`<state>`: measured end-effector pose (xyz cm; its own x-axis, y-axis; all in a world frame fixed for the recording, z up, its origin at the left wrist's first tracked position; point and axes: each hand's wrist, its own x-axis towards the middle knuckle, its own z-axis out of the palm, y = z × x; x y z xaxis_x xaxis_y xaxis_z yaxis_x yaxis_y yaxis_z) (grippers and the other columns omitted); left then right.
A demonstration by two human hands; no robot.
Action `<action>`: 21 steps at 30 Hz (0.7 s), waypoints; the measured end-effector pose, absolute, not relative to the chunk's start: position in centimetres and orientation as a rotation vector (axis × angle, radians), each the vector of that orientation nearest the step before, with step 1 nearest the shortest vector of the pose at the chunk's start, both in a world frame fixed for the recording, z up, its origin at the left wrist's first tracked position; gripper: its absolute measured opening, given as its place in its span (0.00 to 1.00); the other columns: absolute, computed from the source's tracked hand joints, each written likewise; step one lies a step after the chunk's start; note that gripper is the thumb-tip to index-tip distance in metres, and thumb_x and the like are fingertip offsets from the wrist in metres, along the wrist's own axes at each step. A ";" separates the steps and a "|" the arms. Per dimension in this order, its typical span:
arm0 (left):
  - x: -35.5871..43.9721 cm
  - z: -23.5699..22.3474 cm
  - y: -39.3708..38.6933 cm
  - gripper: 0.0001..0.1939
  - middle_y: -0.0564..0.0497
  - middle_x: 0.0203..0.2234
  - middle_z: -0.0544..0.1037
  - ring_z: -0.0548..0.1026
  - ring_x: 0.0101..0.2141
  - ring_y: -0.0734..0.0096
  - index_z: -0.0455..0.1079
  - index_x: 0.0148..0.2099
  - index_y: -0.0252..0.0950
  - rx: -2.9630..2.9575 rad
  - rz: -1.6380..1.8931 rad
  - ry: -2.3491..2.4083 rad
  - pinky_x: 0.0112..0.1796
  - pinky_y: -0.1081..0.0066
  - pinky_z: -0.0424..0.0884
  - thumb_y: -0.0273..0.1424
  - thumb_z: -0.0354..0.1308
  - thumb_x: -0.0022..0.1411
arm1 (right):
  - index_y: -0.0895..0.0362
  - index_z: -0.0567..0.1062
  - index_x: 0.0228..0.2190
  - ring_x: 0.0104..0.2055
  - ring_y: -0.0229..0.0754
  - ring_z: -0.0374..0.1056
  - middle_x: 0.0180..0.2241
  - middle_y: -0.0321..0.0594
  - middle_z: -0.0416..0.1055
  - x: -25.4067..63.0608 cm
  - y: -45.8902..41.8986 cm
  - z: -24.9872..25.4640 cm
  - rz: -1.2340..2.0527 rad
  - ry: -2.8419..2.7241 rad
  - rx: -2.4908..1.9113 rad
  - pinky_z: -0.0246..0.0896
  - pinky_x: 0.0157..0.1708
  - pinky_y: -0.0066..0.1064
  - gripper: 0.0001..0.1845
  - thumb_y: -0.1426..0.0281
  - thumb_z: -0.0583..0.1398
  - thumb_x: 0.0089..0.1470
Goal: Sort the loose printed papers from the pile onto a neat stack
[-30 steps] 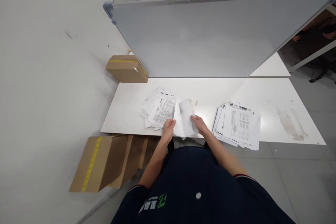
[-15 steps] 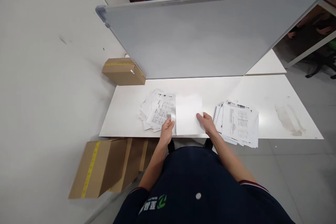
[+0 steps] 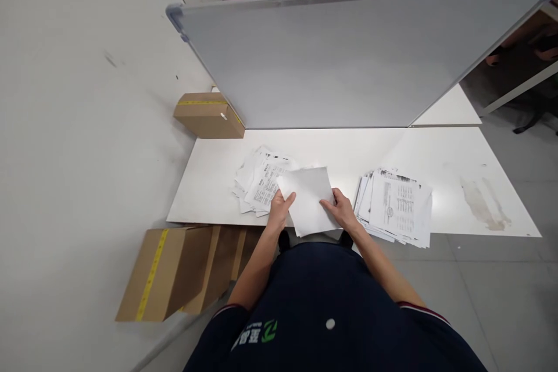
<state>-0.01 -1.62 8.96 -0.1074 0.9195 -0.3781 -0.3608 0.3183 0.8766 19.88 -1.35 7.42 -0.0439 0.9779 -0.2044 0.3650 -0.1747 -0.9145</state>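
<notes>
A blank white sheet of paper (image 3: 310, 200) is held slightly tilted in front of me at the table's near edge. Whether it is one sheet or more, I cannot tell. My left hand (image 3: 279, 209) pinches its left edge, thumb on top. On the opposite edge, my right hand (image 3: 342, 209) grips it with the thumb across the face. A loose pile of printed papers (image 3: 264, 183) lies just left of the sheet, partly beneath its corner. Right of my right hand lies another pile of printed papers (image 3: 394, 206), its near edge overhanging the table.
The white table (image 3: 209, 186) is backed by a large whiteboard (image 3: 322, 64). A cardboard box (image 3: 209, 116) sits at its back left corner. More cardboard boxes (image 3: 168, 273) stand below on the left, by the wall (image 3: 78, 145). A brownish smear (image 3: 483, 203) marks the table's right end.
The sheet has been lifted toward me and turned askew. My left hand now grips its left edge, and my right hand still holds the right side.
</notes>
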 end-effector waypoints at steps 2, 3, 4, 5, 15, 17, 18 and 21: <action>0.5 8.4 -1.1 0.23 0.46 0.42 0.75 0.73 0.42 0.65 0.67 0.45 0.35 0.672 1.291 1.239 0.43 0.66 0.67 0.39 0.63 0.47 | 0.53 0.63 0.48 0.32 0.41 0.64 0.30 0.35 0.70 20.0 -1.1 7.6 1.223 -1.425 -1.561 0.60 0.34 0.33 0.28 0.59 0.60 0.44; 0.7 8.2 -1.0 0.22 0.47 0.41 0.75 0.73 0.42 0.65 0.68 0.44 0.35 0.711 1.311 1.247 0.44 0.65 0.67 0.39 0.62 0.48 | 0.53 0.61 0.50 0.33 0.41 0.65 0.30 0.35 0.70 20.1 -0.9 7.6 1.257 -1.373 -1.521 0.60 0.34 0.33 0.32 0.60 0.60 0.44; 1.0 8.0 -0.8 0.21 0.47 0.40 0.76 0.73 0.42 0.65 0.68 0.44 0.35 0.760 1.311 1.253 0.44 0.65 0.67 0.39 0.62 0.49 | 0.54 0.60 0.51 0.33 0.41 0.65 0.30 0.35 0.70 20.3 -0.7 7.5 1.299 -1.315 -1.466 0.60 0.35 0.33 0.32 0.60 0.59 0.44; 1.2 7.8 -0.8 0.20 0.48 0.39 0.76 0.72 0.42 0.66 0.68 0.43 0.35 0.820 1.296 1.253 0.45 0.66 0.66 0.39 0.61 0.50 | 0.54 0.62 0.50 0.34 0.41 0.65 0.31 0.35 0.70 20.5 -0.4 7.4 1.339 -1.265 -1.405 0.61 0.35 0.33 0.29 0.61 0.59 0.45; 3.1 4.7 -0.9 0.16 0.46 0.40 0.72 0.69 0.43 0.66 0.64 0.44 0.35 1.207 1.174 1.335 0.45 0.66 0.64 0.40 0.52 0.57 | 0.55 0.71 0.37 0.46 0.44 0.63 0.41 0.41 0.69 22.0 -0.1 4.1 1.066 -1.268 -1.292 0.56 0.47 0.38 0.12 0.64 0.55 0.52; 3.5 3.7 -1.1 0.15 0.47 0.36 0.72 0.70 0.40 0.67 0.63 0.42 0.35 1.201 1.145 1.346 0.43 0.67 0.65 0.40 0.52 0.58 | 0.55 0.70 0.36 0.43 0.43 0.64 0.38 0.41 0.70 21.9 -0.4 2.4 1.034 -1.265 -1.351 0.57 0.45 0.38 0.12 0.64 0.55 0.51; 3.7 3.2 -1.2 0.15 0.48 0.34 0.72 0.70 0.38 0.68 0.63 0.41 0.35 1.182 1.124 1.362 0.42 0.67 0.65 0.40 0.51 0.58 | 0.56 0.70 0.36 0.40 0.43 0.65 0.37 0.41 0.70 21.9 -0.5 1.6 1.041 -1.263 -1.386 0.58 0.43 0.37 0.12 0.63 0.56 0.50; 4.0 2.2 -1.3 0.14 0.51 0.29 0.71 0.70 0.34 0.71 0.63 0.38 0.35 1.136 1.064 1.397 0.39 0.69 0.65 0.41 0.50 0.58 | 0.57 0.69 0.36 0.36 0.41 0.65 0.34 0.40 0.71 21.9 -0.6 -0.2 1.082 -1.262 -1.443 0.60 0.39 0.35 0.13 0.62 0.55 0.49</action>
<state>3.98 -1.26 2.16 -0.0560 0.9846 -0.1654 0.1020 0.1704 0.9801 21.91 -0.63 -0.17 0.0935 0.9944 -0.0495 0.2001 -0.0674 -0.9774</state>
